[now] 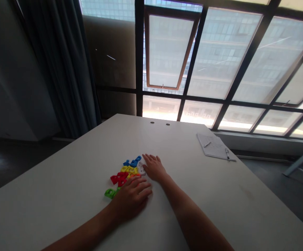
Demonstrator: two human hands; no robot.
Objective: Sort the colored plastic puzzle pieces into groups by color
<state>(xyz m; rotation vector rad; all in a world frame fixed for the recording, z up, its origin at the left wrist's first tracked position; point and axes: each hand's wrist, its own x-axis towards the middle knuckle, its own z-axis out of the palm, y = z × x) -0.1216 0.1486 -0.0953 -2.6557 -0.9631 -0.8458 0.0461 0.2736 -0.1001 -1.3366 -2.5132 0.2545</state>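
A small heap of coloured plastic letter-shaped pieces lies on the white table (62, 205), left of centre. Blue pieces (132, 162) lie at its far end, then yellow pieces (129, 170), with red pieces (120, 178) and a green piece (110, 193) towards the near left. A white piece (141, 169) and an orange piece (134, 175) sit at its right side. My left hand (132, 198) rests palm down, its fingers touching the orange and red pieces. My right hand (154, 167) lies flat on the table, fingertips beside the white piece.
A sheet of paper (213, 146) lies at the table's far right with a pen (227, 154) and a smaller pen-like item on it. Two small holes (160, 123) mark the far edge. Beyond stand a large window (219, 59) and a dark curtain (62, 62).
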